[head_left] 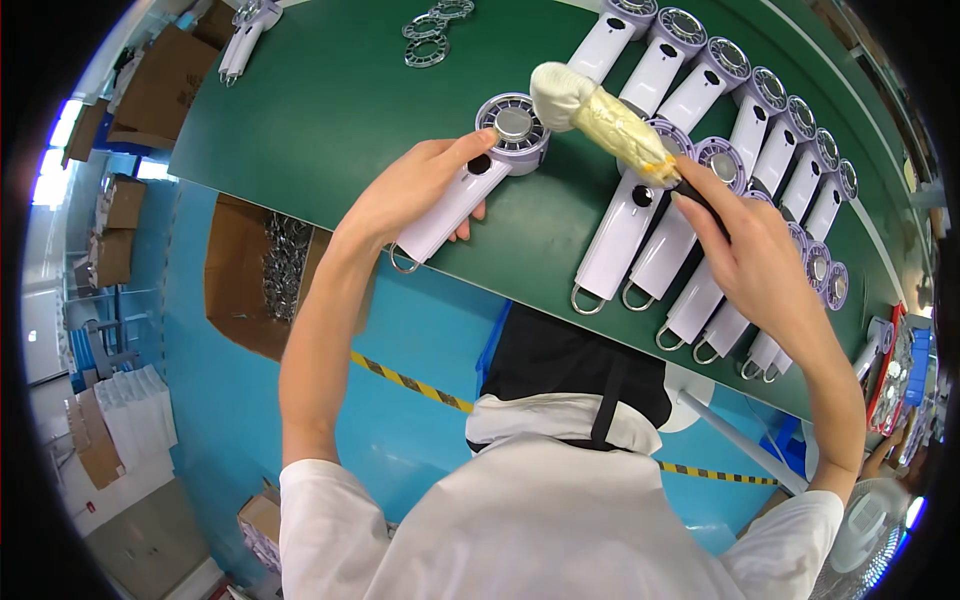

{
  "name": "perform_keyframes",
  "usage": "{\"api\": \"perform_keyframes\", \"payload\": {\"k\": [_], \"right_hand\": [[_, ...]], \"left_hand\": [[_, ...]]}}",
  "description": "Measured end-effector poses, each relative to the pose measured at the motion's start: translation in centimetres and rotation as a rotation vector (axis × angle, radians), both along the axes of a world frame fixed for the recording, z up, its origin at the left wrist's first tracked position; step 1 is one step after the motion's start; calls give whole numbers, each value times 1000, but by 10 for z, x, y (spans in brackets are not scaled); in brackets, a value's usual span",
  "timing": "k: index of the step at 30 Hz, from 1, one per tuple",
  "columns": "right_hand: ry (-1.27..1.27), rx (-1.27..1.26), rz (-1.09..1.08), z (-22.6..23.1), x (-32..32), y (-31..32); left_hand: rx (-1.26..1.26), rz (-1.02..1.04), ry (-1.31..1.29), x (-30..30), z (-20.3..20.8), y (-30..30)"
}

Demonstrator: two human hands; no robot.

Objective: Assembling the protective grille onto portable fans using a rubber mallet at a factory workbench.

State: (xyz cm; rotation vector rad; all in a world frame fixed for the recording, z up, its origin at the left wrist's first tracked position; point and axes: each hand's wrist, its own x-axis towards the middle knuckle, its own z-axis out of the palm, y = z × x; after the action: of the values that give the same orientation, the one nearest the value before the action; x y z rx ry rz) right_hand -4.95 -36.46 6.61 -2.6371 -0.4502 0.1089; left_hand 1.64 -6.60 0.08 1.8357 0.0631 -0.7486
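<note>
My left hand [412, 187] is wrapped round the white handle of a handheld fan [447, 216]. Its thumb lies by the round lilac head with a silver centre, and a metal loop hangs at the handle's lower end. In my right hand [752, 240] is the black handle of a padded tool [618, 130], wrapped in yellowish tape with a white cloth-covered end. That end is raised above the table, just right of the fan's head and apart from it. What lies under the wrapping is hidden. Below the right hand lie several more handheld fans [615, 240].
More white fans [690, 100] lie in slanted rows across the green table [330, 110]. Loose grey rings [427, 50] lie at its far side, with another fan [243, 40] at the far left corner. A cardboard box [235, 270] of metal parts stands below the left edge.
</note>
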Motion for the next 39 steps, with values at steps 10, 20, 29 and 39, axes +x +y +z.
{"api": "perform_keyframes", "payload": {"k": [10, 20, 29, 39], "right_hand": [[-260, 260, 44, -24, -1, -10], [-542, 172, -797, -60, -83, -177], [-508, -248, -1369, -67, -163, -177], [-612, -410, -1426, -128, -235, -253]], "left_hand": [[-158, 63, 44, -6, -4, 15], [785, 395, -1062, 170, -16, 179], [1242, 348, -1136, 294, -56, 278], [1282, 445, -1023, 290, -57, 315]]}}
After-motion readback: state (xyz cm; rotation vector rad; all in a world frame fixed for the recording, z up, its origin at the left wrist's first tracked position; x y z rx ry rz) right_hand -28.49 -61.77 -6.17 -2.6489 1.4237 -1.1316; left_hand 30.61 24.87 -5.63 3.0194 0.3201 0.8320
